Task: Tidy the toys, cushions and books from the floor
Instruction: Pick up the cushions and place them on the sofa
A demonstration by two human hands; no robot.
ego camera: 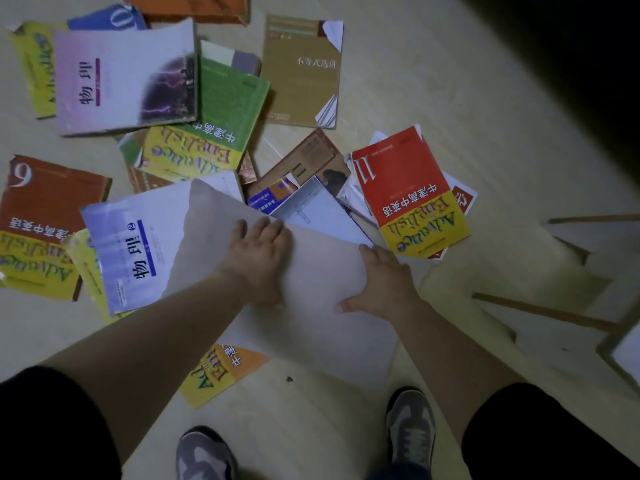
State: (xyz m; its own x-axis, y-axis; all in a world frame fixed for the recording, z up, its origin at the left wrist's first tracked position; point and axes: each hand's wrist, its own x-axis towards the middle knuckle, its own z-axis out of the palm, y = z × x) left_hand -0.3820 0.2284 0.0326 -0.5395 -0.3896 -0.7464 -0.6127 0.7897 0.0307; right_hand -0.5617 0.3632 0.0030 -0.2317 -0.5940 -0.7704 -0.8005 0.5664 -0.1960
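Lying slantwise over the scattered books [301, 71] on the floor [433, 81], the beige cushion [311, 317] is met by both hands from directly above. Its long axis is run from the far left corner to the near right corner. The left hand [258, 261] is laid flat on its upper middle, fingers [266, 230] straight and reaching the far edge. The right hand [381, 282] is set at the right edge, fingers apparently curled over it and thumb on top, so a grip is judged there. No box, basket or shelf is seen.
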